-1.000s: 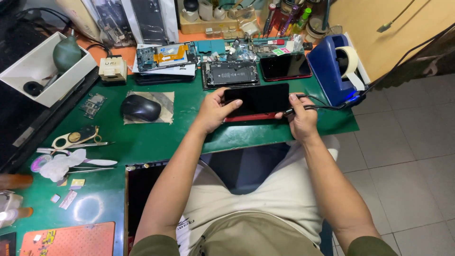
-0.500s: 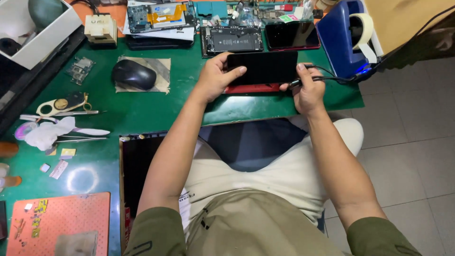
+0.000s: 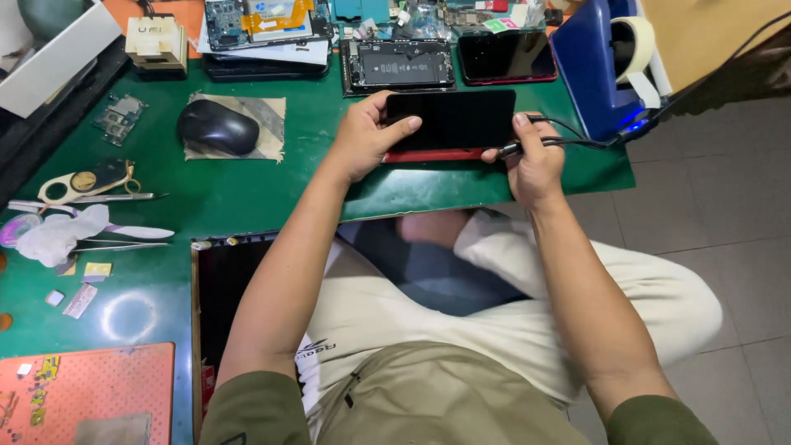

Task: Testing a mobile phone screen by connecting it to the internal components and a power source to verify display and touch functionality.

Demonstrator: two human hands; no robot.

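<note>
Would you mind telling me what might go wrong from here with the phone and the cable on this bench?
1. The left hand and right hand hold the black phone by its ends near the green mat's front edge; a slipped grip could drop it.
2. The black cable runs from the right hand toward the blue tape dispenser; a tug might snag it.
3. An opened phone lies close behind and could be knocked.

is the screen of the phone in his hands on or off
Off: the phone held by the left hand and right hand shows a plain black screen, no glow.
</note>
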